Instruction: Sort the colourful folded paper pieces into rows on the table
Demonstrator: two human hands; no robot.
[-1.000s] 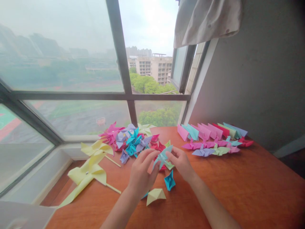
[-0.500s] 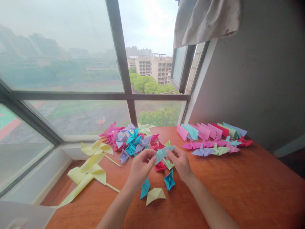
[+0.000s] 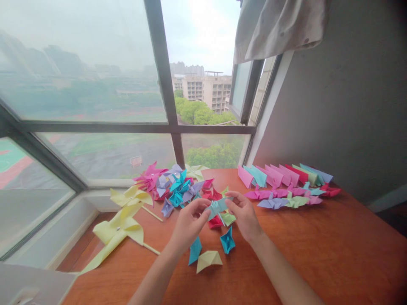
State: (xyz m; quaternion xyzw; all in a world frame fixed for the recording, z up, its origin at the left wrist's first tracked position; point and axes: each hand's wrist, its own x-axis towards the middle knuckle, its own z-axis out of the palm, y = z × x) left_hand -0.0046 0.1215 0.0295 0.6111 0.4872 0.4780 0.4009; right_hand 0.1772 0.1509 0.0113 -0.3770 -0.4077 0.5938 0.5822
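A light blue folded paper piece [image 3: 217, 207] is held up between both hands above the table. My left hand [image 3: 193, 218] pinches its left end between thumb and fingers. At its right end, my right hand [image 3: 242, 214] grips it with thumb and fingertips. Below my hands lie a blue folded paper [image 3: 195, 250], a pale yellow folded paper [image 3: 209, 260] and a blue open-topped paper shape [image 3: 227, 240]. Just behind the held piece are a red paper shape [image 3: 215, 222] and a green one [image 3: 228, 218], both partly hidden.
Yellow pinwheels [image 3: 118, 229] lie at the left of the wooden table [image 3: 302, 254]. A colourful paper pile [image 3: 179, 189] sits by the window. Rows of folded paper birds [image 3: 272, 203] and upright folded pieces [image 3: 273, 176] stand at the back right.
My right hand's fingers have shifted on the right end of the light blue paper, covering its tip. The whole view has moved slightly, and the other paper pieces lie as before.
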